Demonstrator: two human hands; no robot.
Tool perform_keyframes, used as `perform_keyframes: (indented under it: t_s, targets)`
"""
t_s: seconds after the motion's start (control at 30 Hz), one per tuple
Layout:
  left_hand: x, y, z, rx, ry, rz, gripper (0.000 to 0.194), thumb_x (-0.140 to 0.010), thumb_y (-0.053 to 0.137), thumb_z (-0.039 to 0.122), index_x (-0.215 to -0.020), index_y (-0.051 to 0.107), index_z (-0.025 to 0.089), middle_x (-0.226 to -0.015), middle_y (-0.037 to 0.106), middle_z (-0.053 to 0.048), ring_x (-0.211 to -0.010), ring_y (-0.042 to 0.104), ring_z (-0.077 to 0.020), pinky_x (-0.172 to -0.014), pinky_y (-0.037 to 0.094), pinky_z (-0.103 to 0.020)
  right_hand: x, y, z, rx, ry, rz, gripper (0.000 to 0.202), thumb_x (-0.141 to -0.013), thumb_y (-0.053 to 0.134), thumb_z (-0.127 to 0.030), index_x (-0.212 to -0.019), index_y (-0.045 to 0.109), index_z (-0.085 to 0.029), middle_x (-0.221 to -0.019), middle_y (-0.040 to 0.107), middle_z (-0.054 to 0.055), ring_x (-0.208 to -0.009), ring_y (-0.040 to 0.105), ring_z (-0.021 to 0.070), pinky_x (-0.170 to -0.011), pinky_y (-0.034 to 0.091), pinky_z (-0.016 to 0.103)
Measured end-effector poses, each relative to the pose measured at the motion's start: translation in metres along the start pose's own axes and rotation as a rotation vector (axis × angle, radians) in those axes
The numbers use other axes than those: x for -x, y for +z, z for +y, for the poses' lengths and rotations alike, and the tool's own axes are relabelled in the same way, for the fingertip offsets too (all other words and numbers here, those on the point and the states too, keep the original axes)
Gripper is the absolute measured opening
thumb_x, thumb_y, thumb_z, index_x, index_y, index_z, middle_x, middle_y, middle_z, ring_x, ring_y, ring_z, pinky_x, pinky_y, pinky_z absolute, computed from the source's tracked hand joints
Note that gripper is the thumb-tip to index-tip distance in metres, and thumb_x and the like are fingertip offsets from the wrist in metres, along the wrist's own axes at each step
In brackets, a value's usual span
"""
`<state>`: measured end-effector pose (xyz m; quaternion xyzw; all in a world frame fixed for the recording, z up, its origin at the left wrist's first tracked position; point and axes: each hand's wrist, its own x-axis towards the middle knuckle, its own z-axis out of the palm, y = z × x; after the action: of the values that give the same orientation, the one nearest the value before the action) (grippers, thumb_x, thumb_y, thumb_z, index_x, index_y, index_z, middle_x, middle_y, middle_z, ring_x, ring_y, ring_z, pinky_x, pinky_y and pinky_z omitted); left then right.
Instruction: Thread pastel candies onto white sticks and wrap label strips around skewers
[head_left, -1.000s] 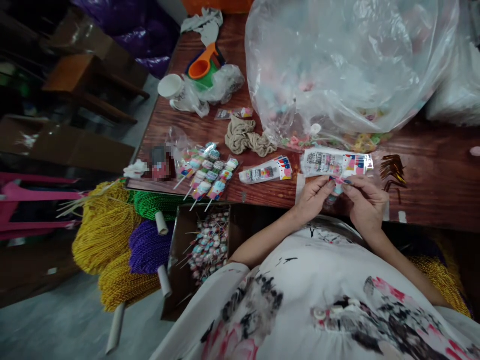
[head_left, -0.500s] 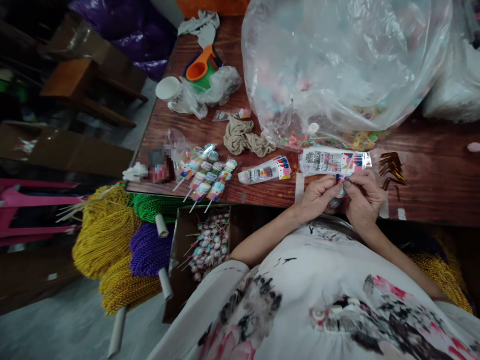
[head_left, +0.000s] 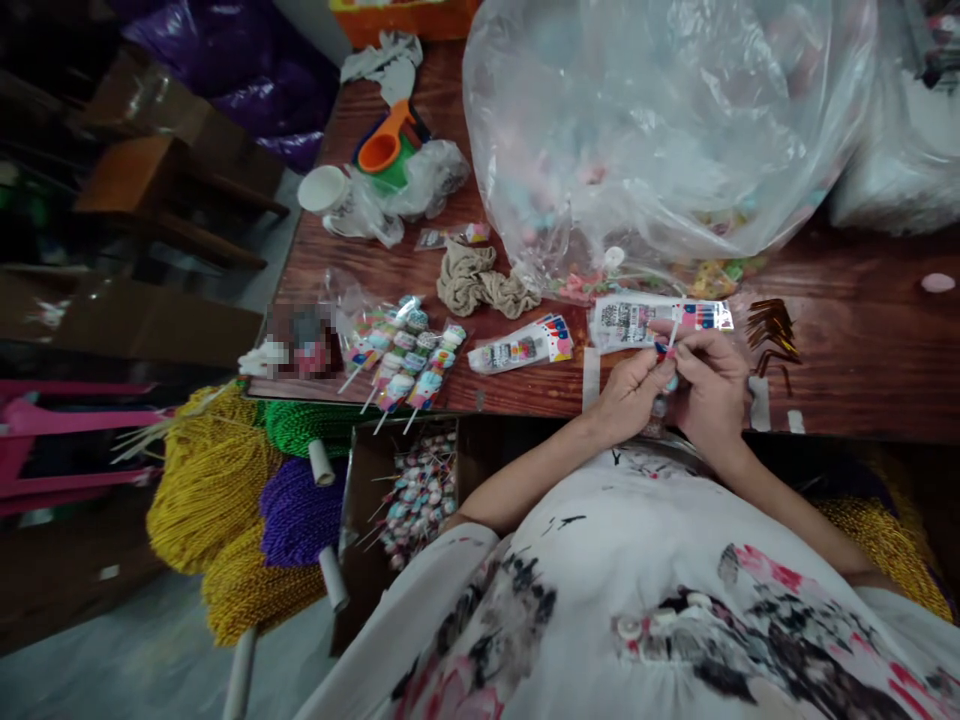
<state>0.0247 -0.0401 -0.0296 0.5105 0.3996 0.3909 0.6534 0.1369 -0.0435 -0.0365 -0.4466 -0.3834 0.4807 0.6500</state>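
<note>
White stick point(head_left: 675, 325) on colourful wrapped candy point(head_left: 660, 402), wrapper bunched; left fingers point(head_left: 661, 364) and right fingers point(head_left: 681, 352) pinching it.

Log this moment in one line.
left hand, right hand: gripping wrapped candy skewer, white stick showing | nearby: printed sleeves, gold strips | cardboard box: stick candies

Printed packets, lettering too small to read.
Dark lettering runs across the clear parts of the stacked sleeves point(head_left: 626, 322), right of the frame's centre, and of the fanned sleeves point(head_left: 511, 351) near the centre; the colored ends of the fan carry large marks, also illegible. A small packet point(head_left: 452, 236) above the fan has dark print, too blurred to make out.
</note>
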Motion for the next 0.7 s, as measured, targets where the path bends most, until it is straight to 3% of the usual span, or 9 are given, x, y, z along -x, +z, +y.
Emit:
perform_keyframes:
  t_s: [0.07, 0.13, 0.2, 0.27, 0.33, 0.43, 0.57, 0.7]
  targets:
    - [-0.001, -0.001, -0.004, 0.157, -0.076, 0.014, 0.05, -0.082, 0.065, 0.065, -0.077, 0.052, 0.017, -0.069, 0.046, 0.005, -0.063, 0.042, -0.0071, -0.063, 0.039, -0.021, -0.007, -0.006, -0.003, -0.097, 0.176, -0.107, 0.012, -0.079, 0.074, -0.034, -0.082, 0.066, -0.025, -0.101, 0.075, 0.001, -0.059, 0.058, 0.0106, -0.052, 0.049, 0.025]
    - [-0.002, -0.003, -0.007, 0.296, -0.152, 0.009, 0.05, -0.077, 0.071, 0.063, -0.078, 0.053, 0.017, -0.066, 0.049, 0.006, -0.059, 0.045, -0.0063, -0.059, 0.04, -0.02, -0.013, -0.016, -0.007, -0.135, 0.315, -0.237, 0.029, -0.075, 0.078, -0.039, -0.099, 0.069, -0.027, -0.105, 0.074, 0.002, -0.05, 0.052, 0.0081, -0.039, 0.04, 0.021]
    - [-0.003, -0.005, -0.006, 0.383, -0.231, -0.057, 0.05, -0.073, 0.074, 0.062, -0.08, 0.055, 0.016, -0.064, 0.055, 0.004, -0.056, 0.052, -0.0076, -0.057, 0.043, -0.021, -0.017, -0.025, -0.01, -0.128, 0.452, -0.399, 0.045, -0.072, 0.081, -0.042, -0.112, 0.067, -0.027, -0.098, 0.074, 0.002, -0.046, 0.051, 0.0078, -0.036, 0.04, 0.021]
    - [-0.004, -0.008, -0.004, 0.424, -0.292, -0.166, 0.051, -0.072, 0.076, 0.061, -0.079, 0.056, 0.015, -0.062, 0.059, 0.002, -0.052, 0.056, -0.0092, -0.055, 0.045, -0.023, -0.019, -0.03, -0.012, -0.114, 0.572, -0.532, 0.043, -0.073, 0.081, -0.043, -0.109, 0.068, -0.024, -0.089, 0.072, 0.002, -0.042, 0.054, 0.0091, -0.036, 0.045, 0.023]
    - [-0.004, -0.011, -0.001, 0.444, -0.322, -0.249, 0.052, -0.071, 0.078, 0.061, -0.078, 0.056, 0.015, -0.061, 0.06, 0.002, -0.049, 0.055, -0.0088, -0.055, 0.047, -0.024, -0.021, -0.032, -0.013, -0.124, 0.616, -0.581, 0.036, -0.073, 0.082, -0.043, -0.1, 0.069, -0.023, -0.09, 0.07, 0.002, -0.043, 0.058, 0.0108, -0.037, 0.049, 0.026]
    - [-0.004, -0.017, 0.002, 0.465, -0.337, -0.296, 0.052, -0.07, 0.08, 0.06, -0.082, 0.056, 0.015, -0.062, 0.06, 0.003, -0.049, 0.054, -0.0073, -0.06, 0.049, -0.025, -0.024, -0.032, -0.012, -0.119, 0.505, -0.532, 0.027, -0.07, 0.084, -0.039, -0.085, 0.069, -0.022, -0.098, 0.067, 0.002, -0.047, 0.058, 0.0086, -0.039, 0.05, 0.025]
    - [-0.001, -0.024, 0.007, 0.377, -0.323, -0.374, 0.055, -0.073, 0.076, 0.064, -0.088, 0.057, 0.015, -0.067, 0.057, 0.003, -0.055, 0.053, -0.0066, -0.061, 0.046, -0.024, -0.026, -0.034, -0.015, 0.017, 0.266, -0.476, 0.019, -0.075, 0.082, -0.035, -0.076, 0.07, -0.021, -0.08, 0.061, 0.0, -0.052, 0.052, 0.0081, -0.044, 0.048, 0.024]
    - [-0.003, -0.033, 0.015, 0.04, -0.212, -0.453, 0.043, -0.087, 0.06, 0.06, -0.087, 0.054, 0.017, -0.073, 0.054, 0.002, -0.064, 0.05, -0.0081, -0.065, 0.043, -0.023, -0.022, -0.033, -0.014, 0.273, 0.074, -0.444, 0.018, -0.08, 0.078, -0.037, -0.077, 0.068, -0.022, -0.066, 0.059, -0.001, -0.056, 0.051, 0.0108, -0.05, 0.045, 0.024]
